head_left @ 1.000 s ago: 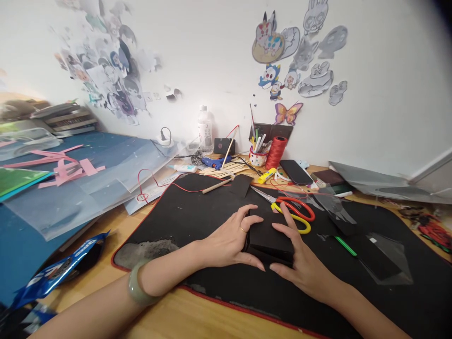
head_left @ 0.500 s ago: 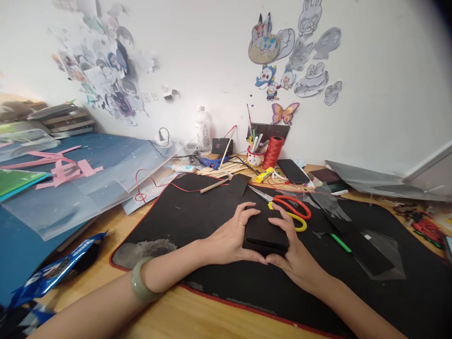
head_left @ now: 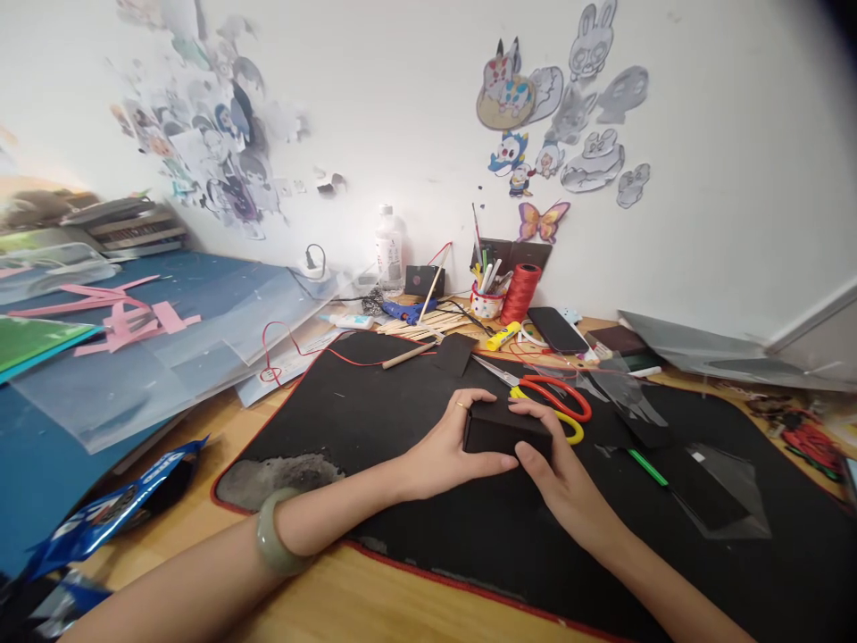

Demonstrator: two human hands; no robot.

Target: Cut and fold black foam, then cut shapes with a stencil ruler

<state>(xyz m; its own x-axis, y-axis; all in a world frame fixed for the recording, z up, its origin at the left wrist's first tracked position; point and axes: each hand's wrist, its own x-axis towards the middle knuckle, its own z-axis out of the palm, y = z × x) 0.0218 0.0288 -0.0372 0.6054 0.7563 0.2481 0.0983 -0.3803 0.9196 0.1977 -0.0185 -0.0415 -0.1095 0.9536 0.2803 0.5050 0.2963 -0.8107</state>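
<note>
A small black box (head_left: 503,430) is held between both hands above the black mat (head_left: 375,402). My left hand (head_left: 447,454) grips its left side, fingers curled over the top and thumb along the front lower edge. On the right side my right hand (head_left: 554,460) clasps it, with the fingers over the top and the thumb on the front face. Just behind the box lie scissors (head_left: 555,393) with one red and one yellow handle, partly covered by my right hand. A black card piece (head_left: 456,354) rests behind them.
To the right lie a green-handled tool (head_left: 648,467) and a clear plastic sheet (head_left: 750,491). At the back are a glue stick (head_left: 503,336), a phone (head_left: 557,329), a red thread spool (head_left: 520,295), a pen cup (head_left: 486,302) and a wooden stick (head_left: 410,354). A blue snack wrapper (head_left: 120,509) sits left.
The box has tilted in my hands, so its front side now faces me more than its top. My right thumb has moved up onto that face. The view has shifted slightly.
</note>
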